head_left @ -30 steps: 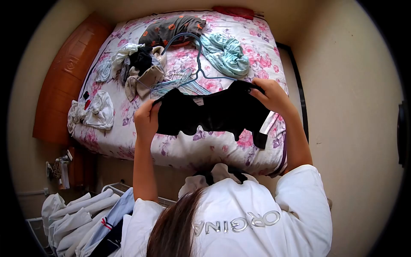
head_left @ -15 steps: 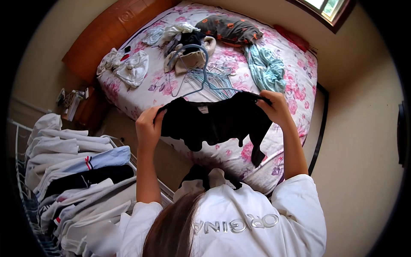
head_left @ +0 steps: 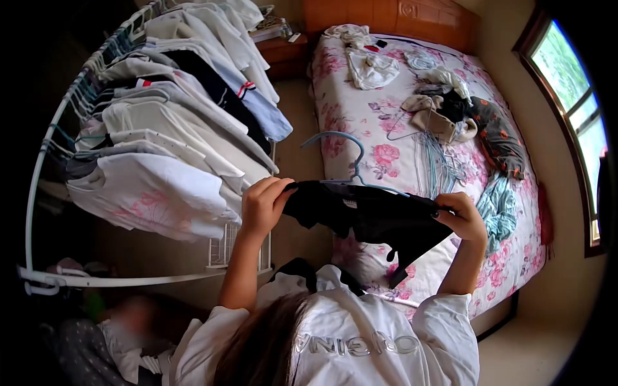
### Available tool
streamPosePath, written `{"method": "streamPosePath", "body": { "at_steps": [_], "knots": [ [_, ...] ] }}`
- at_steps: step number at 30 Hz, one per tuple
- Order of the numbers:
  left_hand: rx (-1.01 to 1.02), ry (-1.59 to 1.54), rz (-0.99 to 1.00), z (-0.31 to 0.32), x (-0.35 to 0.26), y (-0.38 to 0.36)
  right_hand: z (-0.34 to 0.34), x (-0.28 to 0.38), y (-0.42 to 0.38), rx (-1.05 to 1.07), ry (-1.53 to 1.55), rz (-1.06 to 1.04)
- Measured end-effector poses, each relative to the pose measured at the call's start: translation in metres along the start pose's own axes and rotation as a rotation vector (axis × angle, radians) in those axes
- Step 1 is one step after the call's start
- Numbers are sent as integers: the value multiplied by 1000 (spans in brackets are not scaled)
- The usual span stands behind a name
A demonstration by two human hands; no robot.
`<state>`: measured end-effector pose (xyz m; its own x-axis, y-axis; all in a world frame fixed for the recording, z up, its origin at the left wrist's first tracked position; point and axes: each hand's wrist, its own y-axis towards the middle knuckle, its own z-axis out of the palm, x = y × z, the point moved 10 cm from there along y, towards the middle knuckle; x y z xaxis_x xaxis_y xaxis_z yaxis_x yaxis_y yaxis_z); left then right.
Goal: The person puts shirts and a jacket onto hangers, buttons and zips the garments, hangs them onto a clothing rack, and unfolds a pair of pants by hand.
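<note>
A black top (head_left: 376, 215) hangs stretched out in front of me on a blue hanger (head_left: 358, 161), whose hook points up and to the left. My left hand (head_left: 262, 202) grips one shoulder end of the top, its fingers closed on the cloth. At the other end, my right hand (head_left: 465, 217) pinches the opposite shoulder and the hanger's arm near it. A small pale label shows at the neckline. The lower edge of the top falls unevenly, with a narrow strip dangling on the right.
To the left, a white clothes rack (head_left: 40, 199) carries several garments on hangers. Ahead and right is a bed with a floral sheet (head_left: 360, 122), holding loose hangers (head_left: 441, 161), a teal cloth (head_left: 499, 209) and crumpled clothes. A nightstand (head_left: 283, 55) stands behind the rack.
My view has swung left, bringing much more of the clothes rack into sight. Both hands still hold the black top on its hanger, now tilted lower on the right.
</note>
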<state>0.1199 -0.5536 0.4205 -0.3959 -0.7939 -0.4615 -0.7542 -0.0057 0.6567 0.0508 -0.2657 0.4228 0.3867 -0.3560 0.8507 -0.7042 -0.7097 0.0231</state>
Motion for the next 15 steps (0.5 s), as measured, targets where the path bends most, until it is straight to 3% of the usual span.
{"method": "streamPosePath", "body": {
  "at_steps": [6, 10, 13, 15],
  "knots": [
    [-147, 163, -79, -71, 12, -37, 49, 45, 33, 205, 4, -73],
    [-260, 264, -258, -131, 31, -69, 92, 67, 65, 188, 138, -89],
    [-501, 475, -274, -196, 25, -104, 135, 121, 97, 148, 62, -236],
    [-528, 467, -295, -209, 19, -118, 156, 138, 112, 149, 84, -273]
  ]
}}
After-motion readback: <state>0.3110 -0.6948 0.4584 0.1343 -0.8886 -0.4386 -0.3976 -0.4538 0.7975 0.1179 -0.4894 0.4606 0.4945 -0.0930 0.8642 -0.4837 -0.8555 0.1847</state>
